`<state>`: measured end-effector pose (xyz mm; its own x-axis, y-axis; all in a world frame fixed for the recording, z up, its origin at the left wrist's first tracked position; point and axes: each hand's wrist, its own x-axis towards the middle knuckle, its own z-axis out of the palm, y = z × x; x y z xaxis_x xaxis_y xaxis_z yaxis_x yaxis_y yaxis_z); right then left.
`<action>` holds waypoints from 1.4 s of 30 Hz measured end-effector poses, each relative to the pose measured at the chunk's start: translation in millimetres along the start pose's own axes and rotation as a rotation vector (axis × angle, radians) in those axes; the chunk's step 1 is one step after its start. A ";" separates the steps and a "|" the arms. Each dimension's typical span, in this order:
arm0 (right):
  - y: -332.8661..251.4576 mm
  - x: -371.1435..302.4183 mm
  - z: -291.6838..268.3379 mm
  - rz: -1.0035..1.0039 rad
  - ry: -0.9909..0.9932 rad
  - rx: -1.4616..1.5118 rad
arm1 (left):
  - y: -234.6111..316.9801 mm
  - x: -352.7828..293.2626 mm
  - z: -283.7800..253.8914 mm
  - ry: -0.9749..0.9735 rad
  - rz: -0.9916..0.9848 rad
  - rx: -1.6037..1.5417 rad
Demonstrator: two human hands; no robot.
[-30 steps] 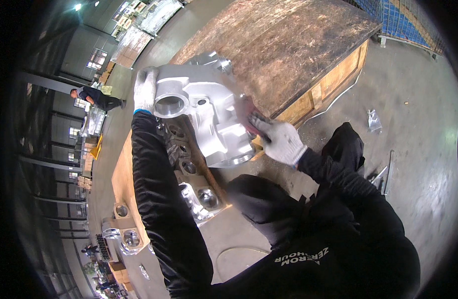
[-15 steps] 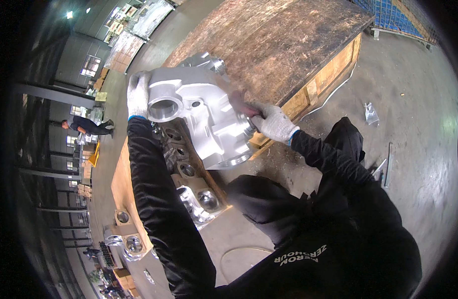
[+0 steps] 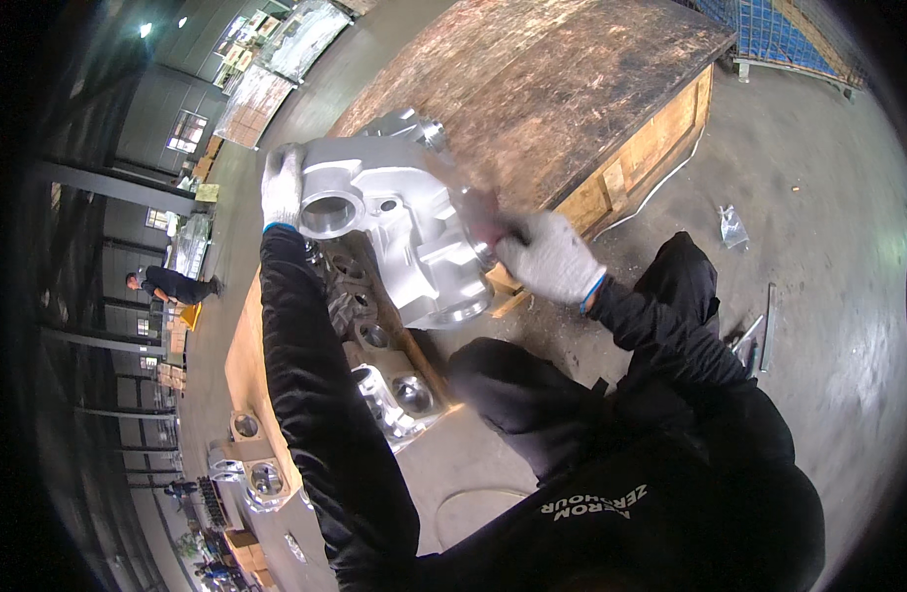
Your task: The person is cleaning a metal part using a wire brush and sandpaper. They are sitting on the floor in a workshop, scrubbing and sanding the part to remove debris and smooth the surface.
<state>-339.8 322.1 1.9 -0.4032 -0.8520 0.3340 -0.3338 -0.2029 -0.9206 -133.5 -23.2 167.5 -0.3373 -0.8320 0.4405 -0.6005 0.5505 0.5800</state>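
Observation:
A large silver-grey metal casting (image 3: 399,227) with round machined bores sits at the near left edge of a worn wooden workbench (image 3: 532,89). My left hand (image 3: 283,185), in a white knit glove, grips the casting's left end from above, beside its big bore. Gloved in the same way, my right hand (image 3: 552,259) is closed around a reddish-brown thing (image 3: 485,219) at the casting's right side. Motion smears that thing, so its kind cannot be made out. Behind the casting lies another shiny metal part (image 3: 404,126), partly hidden.
Below the casting, a wooden crate holds several similar metal parts (image 3: 374,337). More castings (image 3: 251,464) rest at its lower left. A plastic bag (image 3: 733,227) and a metal bar (image 3: 769,328) lie on the floor at right. A person (image 3: 174,284) stands far left.
My right hand has shifted slightly right and down with the reddish-brown thing. My left hand keeps its hold on the casting, and the whole view has moved a little.

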 end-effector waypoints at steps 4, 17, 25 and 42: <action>-0.4 37.7 -19.3 -0.034 -0.006 -0.045 | 9.9 3.1 0.8 -0.027 0.033 0.004; 73.9 118.9 3.7 -0.021 0.109 -0.127 | 10.7 -21.9 -15.9 -0.008 0.002 -0.095; 130.0 288.0 57.6 -0.167 0.064 -0.437 | 48.4 -12.0 16.4 -0.036 -0.034 -0.222; 133.7 309.7 47.0 -0.192 0.242 -0.005 | 33.4 -18.7 9.0 -0.048 0.018 -0.242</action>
<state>-469.3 8.5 -27.3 -0.5236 -0.6583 0.5408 -0.4275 -0.3460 -0.8352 -153.7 10.1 172.5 -0.3841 -0.8208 0.4229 -0.4046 0.5613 0.7219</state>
